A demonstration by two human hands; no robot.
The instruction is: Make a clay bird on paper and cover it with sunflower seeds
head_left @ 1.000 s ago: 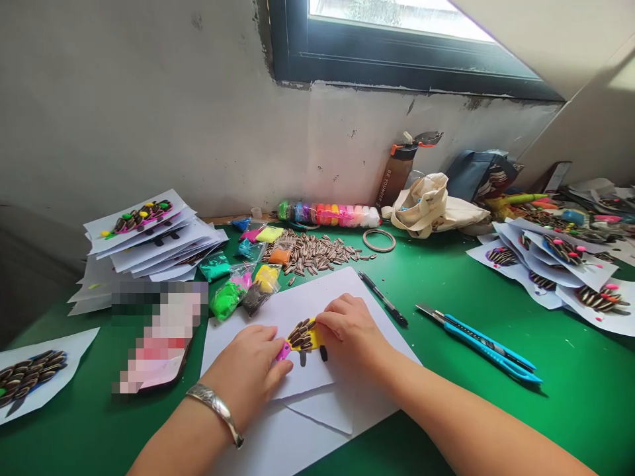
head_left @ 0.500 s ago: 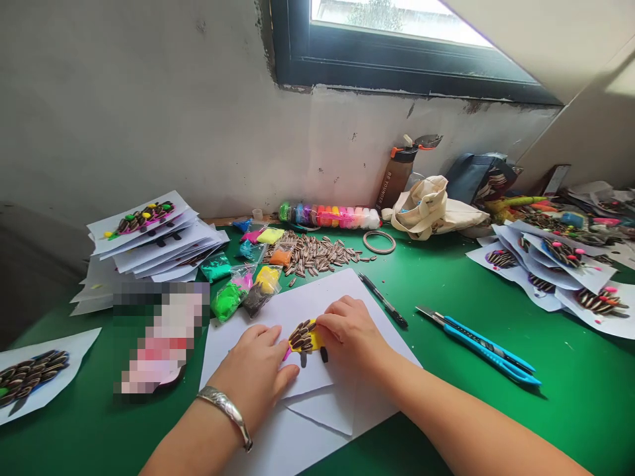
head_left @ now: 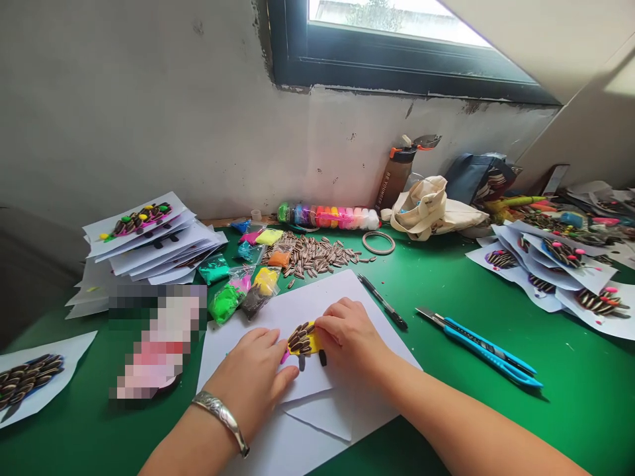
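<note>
A yellow clay shape (head_left: 316, 342) lies on white paper (head_left: 307, 387), with striped sunflower seeds (head_left: 299, 338) set in overlapping rows on its left part. Pink clay (head_left: 284, 357) shows at its left end, and two dark clay legs (head_left: 302, 362) stick out below. My left hand (head_left: 258, 363) rests on the paper to the left, thumb apart from the fingers, fingertips touching the shape's left end. At the right end my right hand (head_left: 350, 334) has its thumb and fingers pinched together against the yellow clay; whatever is between them is hidden.
Loose sunflower seeds (head_left: 322, 254) and small bags of coloured clay (head_left: 228, 301) lie beyond the paper. A pen (head_left: 381, 301) and a blue utility knife (head_left: 479, 344), blade out, lie to the right. Paper stacks (head_left: 149, 248) stand left; finished seed pictures (head_left: 560, 261) lie right.
The view has shifted very slightly. Both hands stay in nearly the same place on the paper, and the seed pattern looks the same.
</note>
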